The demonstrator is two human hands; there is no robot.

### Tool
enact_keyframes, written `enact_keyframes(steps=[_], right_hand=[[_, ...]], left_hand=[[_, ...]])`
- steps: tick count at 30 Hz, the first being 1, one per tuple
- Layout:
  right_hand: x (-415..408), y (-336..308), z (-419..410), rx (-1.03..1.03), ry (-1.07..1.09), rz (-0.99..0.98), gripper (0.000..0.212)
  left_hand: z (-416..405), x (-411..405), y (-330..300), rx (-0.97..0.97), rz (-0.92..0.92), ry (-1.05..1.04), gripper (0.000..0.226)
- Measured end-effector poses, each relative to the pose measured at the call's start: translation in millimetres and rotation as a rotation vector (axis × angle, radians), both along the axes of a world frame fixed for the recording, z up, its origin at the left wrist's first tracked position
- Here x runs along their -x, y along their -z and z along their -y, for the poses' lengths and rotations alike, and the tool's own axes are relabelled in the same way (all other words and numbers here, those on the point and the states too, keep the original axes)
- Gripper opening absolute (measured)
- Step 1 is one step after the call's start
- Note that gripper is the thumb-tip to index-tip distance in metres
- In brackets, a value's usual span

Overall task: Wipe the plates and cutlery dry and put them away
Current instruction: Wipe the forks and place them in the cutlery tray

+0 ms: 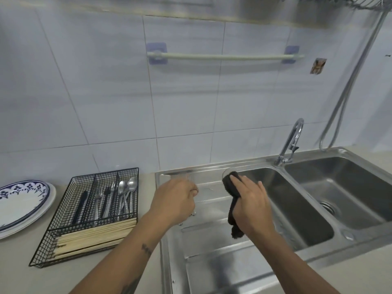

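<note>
Cutlery (115, 198) upright in wire basket (63, 228); right hand (250, 205) clutching cloth (232, 200), left hand (175, 201) curled on something blurred.

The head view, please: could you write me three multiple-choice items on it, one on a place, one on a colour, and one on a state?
1. Where do the chopsticks lie?
A. In the near compartment of the wire tray
B. In the sink basin
C. On the plate

2. What colour is the cloth?
A. White
B. Black
C. Yellow

3. What is the right hand doing?
A. Resting flat on the counter
B. Gripping the cloth
C. Turning the tap

Answers:
1 A: the pale sticks fill the tray's front section.
2 B: the cloth looks black against the steel drainboard.
3 B: its fingers curl round the cloth.
</note>
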State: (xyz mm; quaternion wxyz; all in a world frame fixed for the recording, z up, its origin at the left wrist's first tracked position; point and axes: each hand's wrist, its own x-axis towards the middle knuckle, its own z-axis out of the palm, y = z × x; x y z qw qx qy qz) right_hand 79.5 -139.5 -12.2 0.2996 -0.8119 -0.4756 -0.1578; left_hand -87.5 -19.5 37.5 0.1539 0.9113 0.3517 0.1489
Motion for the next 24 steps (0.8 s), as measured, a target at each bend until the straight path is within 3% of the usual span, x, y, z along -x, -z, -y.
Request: enact_keyframes(steps=[5,11,15,20,24], right_hand=[[30.4,-8.9,-6.0,-0.047,-0.173,0.134,0.060],[19.4,8.1,2.6,0.063,-0.049,0.087,0.064],[32.9,6.1,-1.6,0.078,-0.246,0.190,0.062],[22.3,13.3,-8.6,0.098,-0.099,0.018,0.064],[10.9,15.0,-5.3,-0.026,-0.033,-0.259,0.068]], left_hand=[[1.1,-3.8,-2.2,0.163,-0.013,0.013,0.034],[3.6,1.3,1.3,0.232,0.001,-0.025,0.032],[-0.3,-1.5,3.2,0.266,0.039,-0.027,0.030],[-1.3,0.2,16.3,0.294,0.022,-0.034,0.015],[-3.3,5.5,32.8,0.379,0.105,-0.043,0.018]])
